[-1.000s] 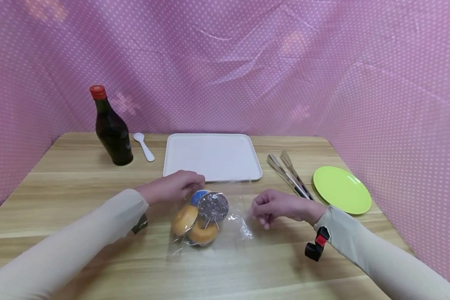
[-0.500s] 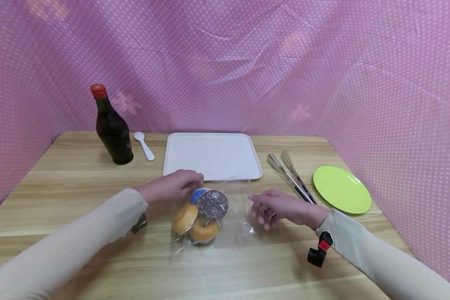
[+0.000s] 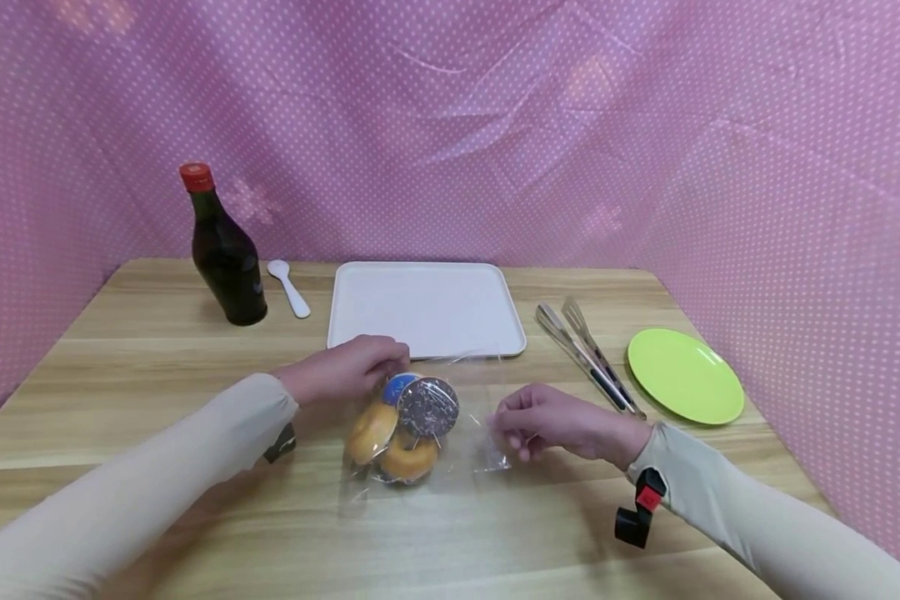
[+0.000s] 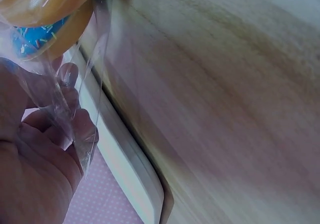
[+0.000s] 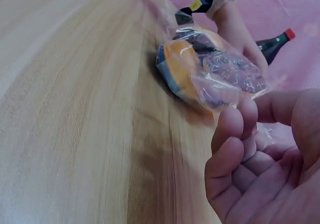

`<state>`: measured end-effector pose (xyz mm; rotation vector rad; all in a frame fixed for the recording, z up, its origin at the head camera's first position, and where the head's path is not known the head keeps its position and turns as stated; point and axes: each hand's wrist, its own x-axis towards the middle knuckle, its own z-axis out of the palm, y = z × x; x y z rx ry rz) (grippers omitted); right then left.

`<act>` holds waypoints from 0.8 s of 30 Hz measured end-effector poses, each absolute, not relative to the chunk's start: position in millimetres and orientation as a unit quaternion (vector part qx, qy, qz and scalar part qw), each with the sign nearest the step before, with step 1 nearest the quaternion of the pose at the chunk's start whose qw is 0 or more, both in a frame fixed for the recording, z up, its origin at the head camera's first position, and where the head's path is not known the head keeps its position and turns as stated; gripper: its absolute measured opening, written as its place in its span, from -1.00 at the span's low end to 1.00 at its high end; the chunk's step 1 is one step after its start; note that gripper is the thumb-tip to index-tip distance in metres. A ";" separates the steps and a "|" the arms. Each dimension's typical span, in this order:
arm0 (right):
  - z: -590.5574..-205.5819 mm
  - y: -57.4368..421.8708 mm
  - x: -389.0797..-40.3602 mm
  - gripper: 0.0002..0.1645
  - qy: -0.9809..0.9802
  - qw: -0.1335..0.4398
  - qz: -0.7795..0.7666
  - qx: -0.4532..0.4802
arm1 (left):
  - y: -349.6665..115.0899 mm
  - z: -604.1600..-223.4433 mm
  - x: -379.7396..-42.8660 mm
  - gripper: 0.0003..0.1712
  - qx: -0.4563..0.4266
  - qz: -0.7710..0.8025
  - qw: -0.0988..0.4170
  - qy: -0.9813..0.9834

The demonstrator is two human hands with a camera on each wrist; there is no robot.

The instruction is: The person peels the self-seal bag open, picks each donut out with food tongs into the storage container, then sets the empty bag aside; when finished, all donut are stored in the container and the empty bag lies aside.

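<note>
A clear plastic bag (image 3: 461, 458) of several doughnuts lies at the middle of the table. Inside show a dark chocolate one with sprinkles (image 3: 428, 407), a blue-iced one (image 3: 399, 387) and plain golden ones (image 3: 409, 459). My left hand (image 3: 348, 367) holds the bag's upper left part, its curled fingers around the film, as the left wrist view shows at the blue icing (image 4: 37, 36). At the bag's right edge my right hand (image 3: 558, 421) pinches the film between thumb and forefinger. In the right wrist view the other fingers (image 5: 224, 166) curl below that pinch.
A white tray (image 3: 426, 304) lies just behind the bag. Tongs (image 3: 576, 350), a slotted spatula (image 3: 592, 340) and a green plate (image 3: 686, 375) lie to the right. At the back left stand a dark red-capped bottle (image 3: 228, 267) and, beside it, a white spoon (image 3: 291, 292).
My right fingers spread at the bag's edge half a second ago and now pinch the film again. My left hand has stayed at the bag, and the doughnuts have hardly moved.
</note>
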<state>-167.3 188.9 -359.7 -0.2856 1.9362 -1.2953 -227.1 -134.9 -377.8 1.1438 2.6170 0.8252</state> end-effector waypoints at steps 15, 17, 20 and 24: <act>-355.9 200.1 -172.0 -0.76 0.756 0.417 -0.479 -0.155 | -140.5 -378.8 -229.1 -0.70 0.406 0.286 0.083 0.864; -356.6 201.6 -172.3 -0.76 0.756 0.423 -0.473 -0.159 | -140.3 -379.1 -229.4 -0.69 0.411 0.287 0.081 0.862; -357.3 203.0 -172.2 -0.77 0.756 0.431 -0.464 -0.167 | -140.0 -379.5 -229.6 -0.68 0.410 0.285 0.082 0.862; -356.7 204.5 -171.1 -0.75 0.759 0.437 -0.445 -0.187 | -139.7 -379.8 -229.9 -0.69 0.413 0.281 0.078 0.863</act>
